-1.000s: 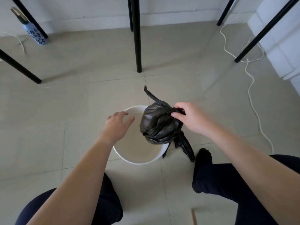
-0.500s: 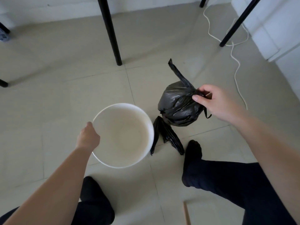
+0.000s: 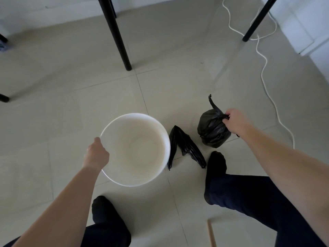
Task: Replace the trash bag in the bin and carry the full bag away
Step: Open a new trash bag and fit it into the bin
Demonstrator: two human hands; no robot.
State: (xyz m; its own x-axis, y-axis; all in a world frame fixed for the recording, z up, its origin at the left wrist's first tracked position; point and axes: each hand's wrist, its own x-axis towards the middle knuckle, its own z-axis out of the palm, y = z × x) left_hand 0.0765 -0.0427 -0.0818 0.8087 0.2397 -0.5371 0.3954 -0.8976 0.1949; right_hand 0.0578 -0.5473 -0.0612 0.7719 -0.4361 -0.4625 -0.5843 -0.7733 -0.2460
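Full bag (image 3: 212, 130) has swung off the bin (image 3: 165, 139) down by the floor, right hand (image 3: 235, 123) pinching its knot, left hand (image 3: 97, 154) curled on the rim, so next I'd guess the folded fresh bag (image 3: 185, 147) gets opened.

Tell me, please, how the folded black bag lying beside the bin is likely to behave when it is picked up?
The folded bag lies flat and creased by the bin, so it is probably thin, floppy and very light. Its glossy film may feel slippery and unfold as it lifts.
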